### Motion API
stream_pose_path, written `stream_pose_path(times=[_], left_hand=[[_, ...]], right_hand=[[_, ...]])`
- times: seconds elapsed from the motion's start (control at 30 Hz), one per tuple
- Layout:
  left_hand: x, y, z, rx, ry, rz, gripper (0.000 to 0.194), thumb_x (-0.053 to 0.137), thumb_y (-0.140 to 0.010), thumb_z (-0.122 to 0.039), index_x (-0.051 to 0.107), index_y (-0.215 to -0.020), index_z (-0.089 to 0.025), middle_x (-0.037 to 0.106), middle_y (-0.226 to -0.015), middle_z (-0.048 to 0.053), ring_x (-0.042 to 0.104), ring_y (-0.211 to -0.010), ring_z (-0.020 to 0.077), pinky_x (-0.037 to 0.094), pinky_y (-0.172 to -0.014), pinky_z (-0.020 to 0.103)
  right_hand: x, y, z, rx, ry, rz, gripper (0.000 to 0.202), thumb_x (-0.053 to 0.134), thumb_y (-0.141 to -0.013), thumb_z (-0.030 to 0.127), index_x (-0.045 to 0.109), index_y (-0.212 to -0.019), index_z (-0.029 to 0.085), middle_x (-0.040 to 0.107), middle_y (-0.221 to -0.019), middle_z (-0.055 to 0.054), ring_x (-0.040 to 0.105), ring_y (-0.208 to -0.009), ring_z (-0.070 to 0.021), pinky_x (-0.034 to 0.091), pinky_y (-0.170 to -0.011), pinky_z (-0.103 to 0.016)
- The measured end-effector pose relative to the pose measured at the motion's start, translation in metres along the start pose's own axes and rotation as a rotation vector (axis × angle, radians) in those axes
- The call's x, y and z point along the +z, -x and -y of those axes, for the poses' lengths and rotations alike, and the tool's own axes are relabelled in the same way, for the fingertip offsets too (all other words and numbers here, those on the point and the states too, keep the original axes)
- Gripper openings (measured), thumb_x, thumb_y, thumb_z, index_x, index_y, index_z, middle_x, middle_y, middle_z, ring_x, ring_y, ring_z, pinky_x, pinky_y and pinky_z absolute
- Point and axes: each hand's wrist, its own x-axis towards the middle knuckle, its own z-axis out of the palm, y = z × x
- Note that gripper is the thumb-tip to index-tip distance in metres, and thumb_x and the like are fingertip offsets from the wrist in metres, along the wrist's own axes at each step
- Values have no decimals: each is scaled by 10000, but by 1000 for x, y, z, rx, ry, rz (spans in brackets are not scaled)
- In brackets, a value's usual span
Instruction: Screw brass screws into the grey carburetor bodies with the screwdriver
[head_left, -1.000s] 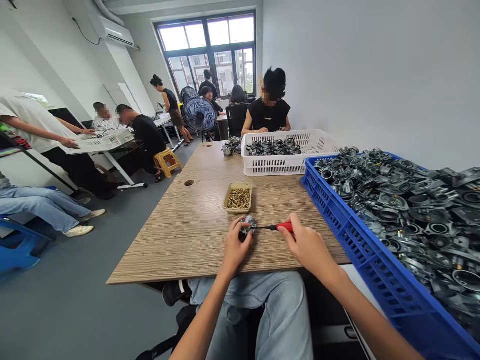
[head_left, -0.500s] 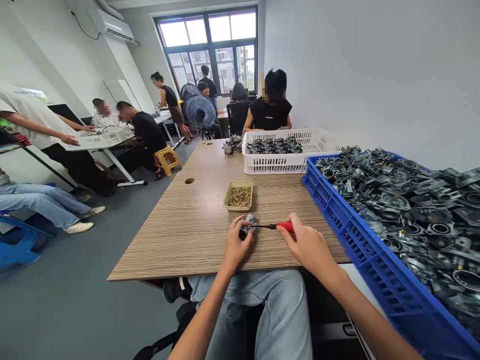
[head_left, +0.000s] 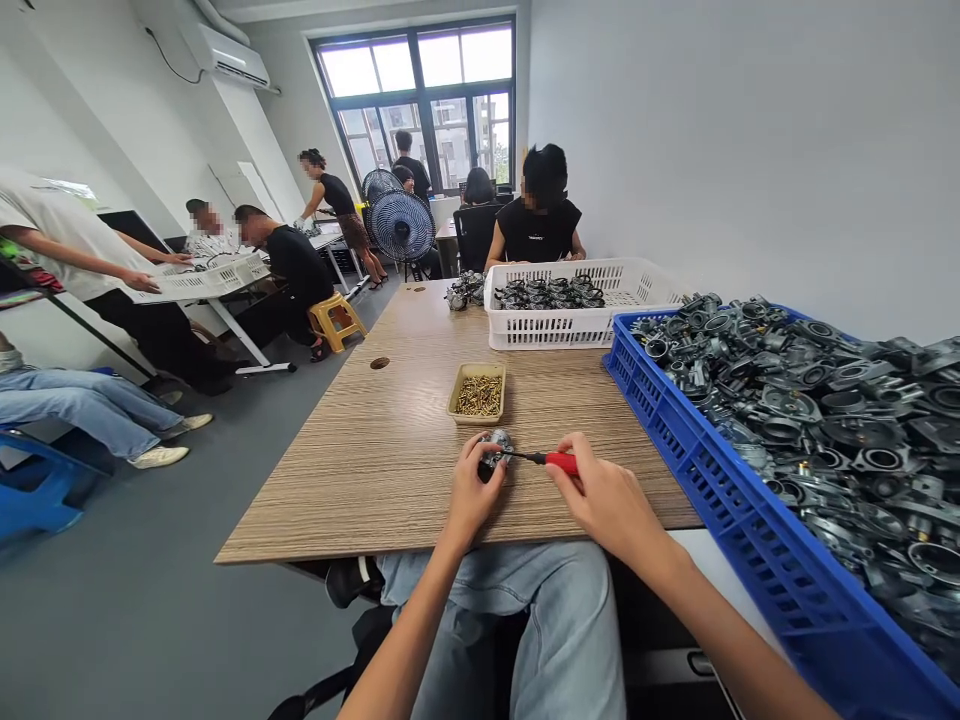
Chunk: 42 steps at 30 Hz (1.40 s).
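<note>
My left hand (head_left: pixel 477 482) is wrapped round a small grey metal part (head_left: pixel 501 440) near the front of the wooden table (head_left: pixel 360 460). A screwdriver with a red handle (head_left: pixel 562 462) is gripped in my right hand (head_left: pixel 600 490), its shaft pointing left and its tip at the metal part. Where exactly the tip sits is too small to tell. Just beyond the part stands a small beige tray (head_left: pixel 452 412) of little brass pieces (head_left: pixel 480 395).
To the right, a blue crate (head_left: pixel 705 490) is heaped with grey metal parts (head_left: pixel 795 400). A white basket (head_left: pixel 551 330) holds dark parts further back, with a person (head_left: pixel 536 225) seated behind it. More metal parts (head_left: pixel 465 290) lie left of the basket.
My right hand and the red screwdriver handle have shifted slightly left, and the grip on the handle has changed a little. My left hand holds the part in nearly the same place.
</note>
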Motion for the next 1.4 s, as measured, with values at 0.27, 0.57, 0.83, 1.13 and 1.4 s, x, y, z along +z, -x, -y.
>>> stream_pose_path(times=[0.27, 0.57, 0.83, 1.13, 1.4], left_hand=[[-1, -1, -3, 7, -10, -7, 147, 685, -961, -232, 723, -1103, -236, 657, -1423, 125, 633, -1352, 291, 496, -1169, 490], [0, 0, 1, 20, -21, -8, 165, 680, -974, -248, 726, -1132, -244, 653, -1438, 121, 627, -1365, 297, 489, -1179, 495], [0, 0, 1, 26, -23, -8, 163, 682, -978, -261, 732, -1131, -242, 655, -1432, 123, 632, -1353, 298, 496, -1167, 491], [-1, 0, 3, 19, -27, -8, 157, 681, -975, -248, 722, -1126, -239, 651, -1439, 121, 620, -1368, 297, 479, -1178, 494], [0, 0, 4, 30, -29, -20, 165, 676, -974, -239, 723, -1132, -239, 657, -1431, 124, 625, -1361, 301, 487, -1170, 503]], right_hand=[[3, -10, -21, 122, -24, -24, 182, 481, -1104, 419, 518, -1146, 246, 786, -917, -59, 768, -844, -280, 390, -672, -301], [-3, 9, 14, -146, -97, 104, 165, 406, -1113, 266, 482, -1258, 253, 781, -1148, -71, 775, -1018, -253, 442, -754, -296], [4, -14, -24, 229, 62, -27, 244, 436, -1125, 463, 529, -1093, 241, 775, -875, -72, 763, -836, -285, 355, -649, -293], [1, -5, -14, -57, -160, 47, 148, 444, -1103, 325, 499, -1221, 254, 777, -1104, -83, 762, -992, -257, 460, -777, -311], [0, -12, -24, 108, -60, 17, 199, 475, -1109, 458, 504, -1139, 264, 774, -919, -46, 760, -866, -276, 402, -702, -302]])
